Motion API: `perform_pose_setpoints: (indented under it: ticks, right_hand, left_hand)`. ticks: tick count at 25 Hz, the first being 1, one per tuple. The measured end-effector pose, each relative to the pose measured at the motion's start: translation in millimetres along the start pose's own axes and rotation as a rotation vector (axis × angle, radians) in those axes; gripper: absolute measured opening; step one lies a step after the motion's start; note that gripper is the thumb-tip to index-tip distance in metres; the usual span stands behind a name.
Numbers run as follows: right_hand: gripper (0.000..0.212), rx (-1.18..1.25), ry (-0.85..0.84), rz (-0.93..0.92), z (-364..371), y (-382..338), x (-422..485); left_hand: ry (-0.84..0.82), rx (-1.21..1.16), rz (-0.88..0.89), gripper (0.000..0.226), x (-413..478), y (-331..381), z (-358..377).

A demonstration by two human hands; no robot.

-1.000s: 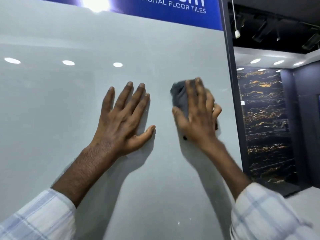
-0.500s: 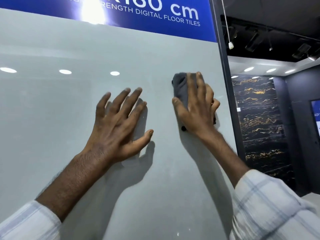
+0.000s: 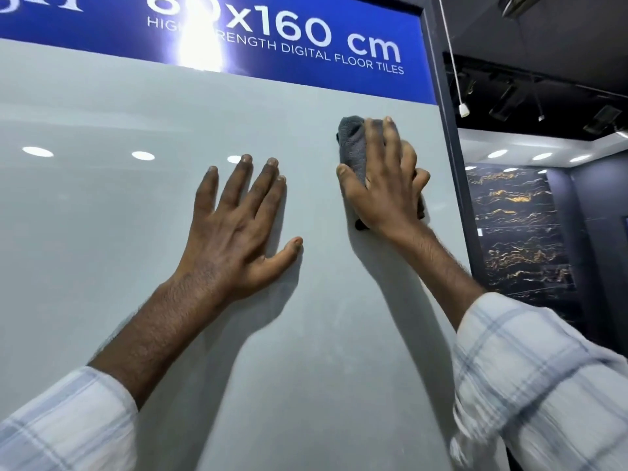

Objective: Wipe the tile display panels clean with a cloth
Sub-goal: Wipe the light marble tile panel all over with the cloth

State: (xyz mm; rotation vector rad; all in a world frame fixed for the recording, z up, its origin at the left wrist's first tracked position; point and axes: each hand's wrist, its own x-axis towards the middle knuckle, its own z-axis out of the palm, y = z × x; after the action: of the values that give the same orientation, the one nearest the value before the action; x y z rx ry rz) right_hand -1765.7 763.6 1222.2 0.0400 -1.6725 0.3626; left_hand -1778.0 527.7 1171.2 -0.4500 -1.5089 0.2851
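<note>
Against the grey tile panel, the left hand lies flat near its middle, fingers straight and spread wide, holding nothing and bracing the person's weight. Ceiling-light reflections show in the panel's glossy left half, so any streaks there should be easy to spot.

Toward the panel's upper right, the right hand presses the grey cloth to the surface. The cloth is bunched under the palm and long fingers, with the thumb and bent little finger closing in at its sides. A fold sticks out above the fingertips and a dark bit shows below the heel of the hand.

The step in hand looks like wiping the panel's top right corner. To do it well, I would:

- Keep the cloth flat and under even pressure.
- Overlap the strokes.
- Run right up to the panel's top edge under the blue sign and out to its right edge.
- Lift the bracing hand afterwards and wipe its spot, since a bare palm likely leaves a print.

The dark frame post along the panel's right edge stops a sideways stroke, so knuckles could knock it. Beyond the panel's right side hang a white pendant cord and a black gold-veined tile panel, well apart and not in the way.
</note>
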Motion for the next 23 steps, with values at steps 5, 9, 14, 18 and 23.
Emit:
perform_pose_setpoints:
  ticks: [5,9,14,18,23]
  right_hand:
    - [0.087,-0.008,0.022,-0.129,15.6,-17.1,-68.8]
    - [0.085,0.01,-0.01,-0.126,6.1,-8.6,-5.4]
    - [0.082,0.02,0.016,-0.069,8.5,-23.1,4.7]
    - [0.084,-0.046,0.03,-0.258,10.5,-20.7,-11.2]
    - [0.077,0.011,0.063,-0.03,-0.9,-19.2,68.8]
  left_hand:
    - [0.035,0.007,0.031,0.088,-2.2,-0.2,1.5]
    - [0.043,0.006,0.027,0.087,-1.3,1.3,1.0]
    - [0.035,0.003,0.029,0.086,-4.4,0.4,0.6]
    - [0.049,-0.012,0.026,0.086,-3.8,1.5,0.7]
    - [0.087,-0.026,0.028,0.084,-3.9,0.9,3.1]
